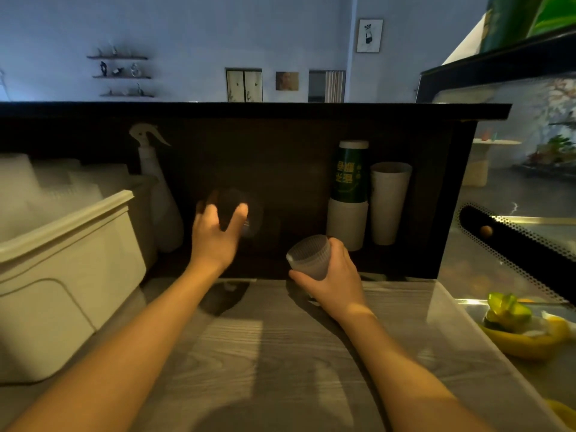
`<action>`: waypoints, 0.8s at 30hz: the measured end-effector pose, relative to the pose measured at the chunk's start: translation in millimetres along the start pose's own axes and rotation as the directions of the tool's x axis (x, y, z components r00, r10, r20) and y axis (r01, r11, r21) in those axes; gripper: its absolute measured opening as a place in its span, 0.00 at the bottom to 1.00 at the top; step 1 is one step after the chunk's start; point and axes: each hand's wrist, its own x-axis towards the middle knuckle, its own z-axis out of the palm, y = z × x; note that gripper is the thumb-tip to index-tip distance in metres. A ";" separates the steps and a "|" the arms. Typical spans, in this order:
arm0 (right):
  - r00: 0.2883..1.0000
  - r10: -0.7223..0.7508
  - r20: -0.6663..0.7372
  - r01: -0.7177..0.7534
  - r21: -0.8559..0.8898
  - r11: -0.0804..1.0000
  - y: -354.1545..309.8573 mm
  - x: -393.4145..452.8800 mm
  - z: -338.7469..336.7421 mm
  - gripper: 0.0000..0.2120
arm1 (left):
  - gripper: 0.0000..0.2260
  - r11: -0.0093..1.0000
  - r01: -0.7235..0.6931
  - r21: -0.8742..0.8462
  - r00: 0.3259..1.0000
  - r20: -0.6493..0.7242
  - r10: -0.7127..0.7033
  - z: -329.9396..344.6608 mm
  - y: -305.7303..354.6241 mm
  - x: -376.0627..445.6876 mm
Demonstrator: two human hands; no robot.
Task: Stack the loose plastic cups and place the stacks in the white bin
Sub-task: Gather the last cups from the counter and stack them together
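My right hand (335,275) grips a short stack of clear ribbed plastic cups (310,255), tilted with the mouth toward the left, just above the wooden counter. My left hand (216,235) is raised in front of the dark back panel with its fingers curled round a dark, blurred cup-like thing (232,210); what it is stays unclear in the dim light. The white bin (71,275) stands at the left edge of the counter, its rim nearest my left forearm, with pale contents inside that I cannot make out.
A white spray bottle (159,194) stands behind the bin. Tall white cup stacks (389,201) and a green-labelled cup sleeve (350,176) stand against the back panel at right. A glass display case (514,213) and a yellow bowl of fruit (517,328) lie to the right.
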 end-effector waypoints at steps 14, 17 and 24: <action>0.996 -0.080 0.048 0.080 0.001 0.997 -11.0 -4.2 -2.8 0.41 | 0.18 0.960 -0.248 -0.134 0.934 0.230 0.273 10.7 26.8 -36.2; 0.991 -0.106 0.077 0.105 0.011 0.994 -13.3 -4.4 -2.1 0.40 | 0.22 0.964 -0.257 -0.069 0.912 0.312 0.266 15.1 24.2 -40.3; 0.986 -0.136 0.099 0.131 0.055 0.990 -17.0 -6.6 -2.1 0.39 | 0.26 0.944 -0.322 0.067 0.874 0.404 0.270 18.7 25.4 -44.3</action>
